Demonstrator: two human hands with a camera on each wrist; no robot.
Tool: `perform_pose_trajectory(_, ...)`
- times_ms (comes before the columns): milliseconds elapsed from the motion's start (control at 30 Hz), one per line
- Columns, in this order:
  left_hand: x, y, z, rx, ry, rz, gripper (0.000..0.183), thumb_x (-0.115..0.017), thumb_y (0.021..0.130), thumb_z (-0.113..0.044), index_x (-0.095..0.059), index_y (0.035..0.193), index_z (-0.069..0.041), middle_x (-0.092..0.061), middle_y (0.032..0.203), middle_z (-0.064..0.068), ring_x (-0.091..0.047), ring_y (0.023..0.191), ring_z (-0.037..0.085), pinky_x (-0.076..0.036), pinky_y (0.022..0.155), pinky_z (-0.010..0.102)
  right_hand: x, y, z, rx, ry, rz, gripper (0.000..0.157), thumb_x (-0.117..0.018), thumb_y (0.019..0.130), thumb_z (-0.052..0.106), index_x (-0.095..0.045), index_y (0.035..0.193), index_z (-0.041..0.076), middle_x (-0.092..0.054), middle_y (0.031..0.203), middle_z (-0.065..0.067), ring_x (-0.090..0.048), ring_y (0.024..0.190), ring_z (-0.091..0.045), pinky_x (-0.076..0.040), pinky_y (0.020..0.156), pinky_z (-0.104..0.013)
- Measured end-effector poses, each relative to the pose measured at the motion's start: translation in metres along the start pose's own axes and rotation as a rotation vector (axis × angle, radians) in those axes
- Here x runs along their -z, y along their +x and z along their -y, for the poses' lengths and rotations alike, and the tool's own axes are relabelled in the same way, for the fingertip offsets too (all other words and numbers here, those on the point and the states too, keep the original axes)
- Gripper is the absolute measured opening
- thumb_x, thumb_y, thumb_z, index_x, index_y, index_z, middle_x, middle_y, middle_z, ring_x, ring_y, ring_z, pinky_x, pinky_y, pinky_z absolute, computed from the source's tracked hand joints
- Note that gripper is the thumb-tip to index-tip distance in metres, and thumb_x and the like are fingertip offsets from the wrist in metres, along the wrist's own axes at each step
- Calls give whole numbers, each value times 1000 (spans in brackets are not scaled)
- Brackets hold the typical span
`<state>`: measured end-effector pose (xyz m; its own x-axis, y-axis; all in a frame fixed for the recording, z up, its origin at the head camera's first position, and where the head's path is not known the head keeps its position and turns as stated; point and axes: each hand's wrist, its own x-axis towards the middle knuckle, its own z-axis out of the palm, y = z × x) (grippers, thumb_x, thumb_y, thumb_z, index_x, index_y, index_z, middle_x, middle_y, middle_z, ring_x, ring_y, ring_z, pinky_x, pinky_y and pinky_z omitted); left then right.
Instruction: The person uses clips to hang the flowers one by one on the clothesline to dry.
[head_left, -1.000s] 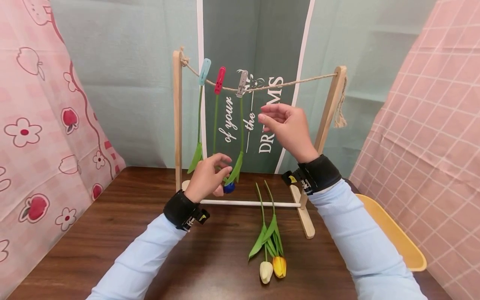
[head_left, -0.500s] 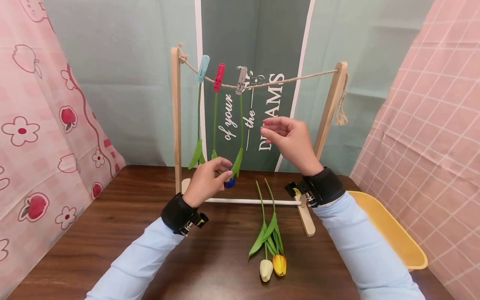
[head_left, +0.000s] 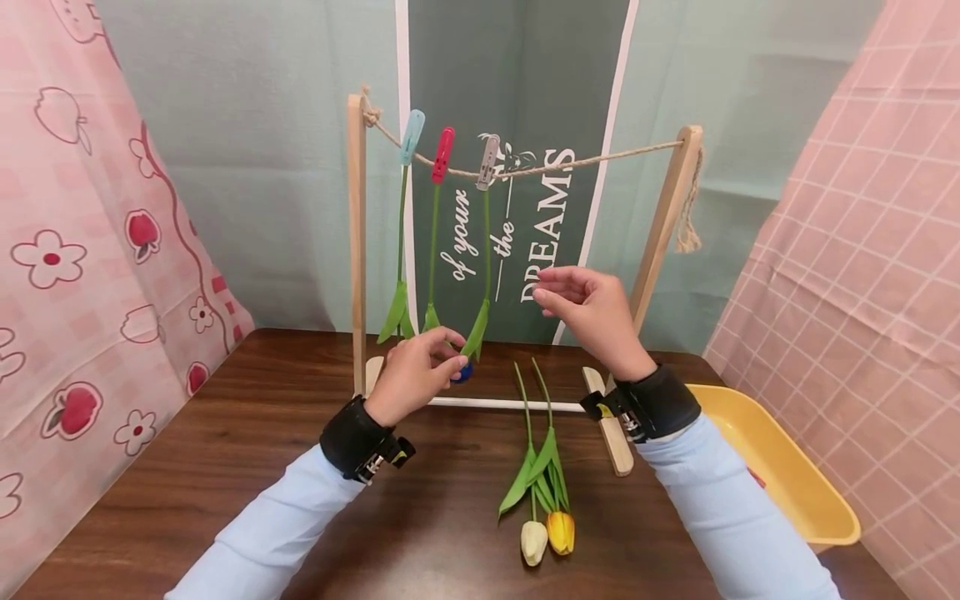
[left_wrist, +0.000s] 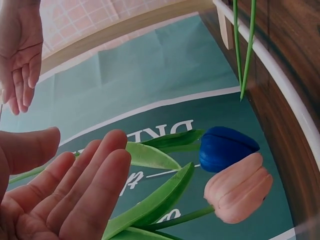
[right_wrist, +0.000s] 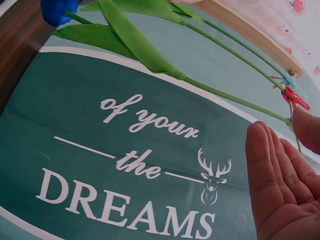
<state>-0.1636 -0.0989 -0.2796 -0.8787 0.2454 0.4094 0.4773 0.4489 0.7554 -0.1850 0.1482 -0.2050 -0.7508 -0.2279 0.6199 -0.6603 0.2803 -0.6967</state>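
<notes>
Three artificial tulips hang head-down from a rope [head_left: 592, 164], held by a light blue clothespin [head_left: 412, 137], a red clothespin [head_left: 443, 155] and a grey clothespin [head_left: 488, 162]. My left hand [head_left: 416, 372] is beside the lower leaves of the hanging flowers, fingers relaxed and holding nothing. Beyond its fingertips, the left wrist view shows a blue tulip [left_wrist: 226, 148] and a pink tulip [left_wrist: 238, 190]. The third flower's head is hidden. My right hand [head_left: 596, 321] hovers right of the flowers, fingers loosely bent around nothing.
A white tulip [head_left: 533, 542] and a yellow tulip [head_left: 560, 532] lie on the dark wooden table [head_left: 247, 467]. The rope spans two wooden posts [head_left: 357, 242], joined low down by a white rod [head_left: 495, 404]. A yellow tray [head_left: 787, 475] stands at right, with something red partly visible inside.
My right hand has moved down, away from the rope. The left hand stays near the hanging leaves with little movement. The clipped flowers still hang in place.
</notes>
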Motion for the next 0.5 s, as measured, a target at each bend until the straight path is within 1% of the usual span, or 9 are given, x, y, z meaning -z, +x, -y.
perform_pose_trajectory(133, -1, -4, 2, -10, -19, 26, 25, -68, 92, -8, -62, 114, 0, -69, 91, 11, -69, 72, 13, -54, 61, 28, 0, -7, -4, -17, -25, 1, 25, -72, 89, 8, -68, 111, -5, -70, 99, -18, -69, 78, -8, -57, 70, -26)
perform_pose_trajectory(267, -2, -7, 4, -5, -44, 42, 24, -68, 92, -7, -62, 113, 2, -69, 89, 8, -69, 71, 13, -54, 61, 28, 1, -13, -8, -37, -52, 3, 25, -72, 89, 9, -68, 110, -4, -71, 98, -17, -68, 76, -8, -56, 68, -24)
perform_pose_trajectory(367, -3, -9, 6, -4, -73, 49, 22, -67, 92, -5, -62, 111, 4, -69, 87, 9, -69, 70, 15, -55, 62, 27, 2, -18, -11, -55, -65, 3, 25, -73, 89, 10, -69, 110, -3, -71, 97, -16, -68, 76, -8, -56, 68, -25)
perform_pose_trajectory(500, -5, -12, 10, -19, -77, 51, 19, -67, 91, -4, -62, 108, 4, -69, 84, 10, -69, 71, 21, -56, 62, 26, 4, -24, -16, -74, -68, 10, 25, -73, 88, 10, -69, 110, -2, -71, 96, -16, -68, 76, -8, -56, 69, -26)
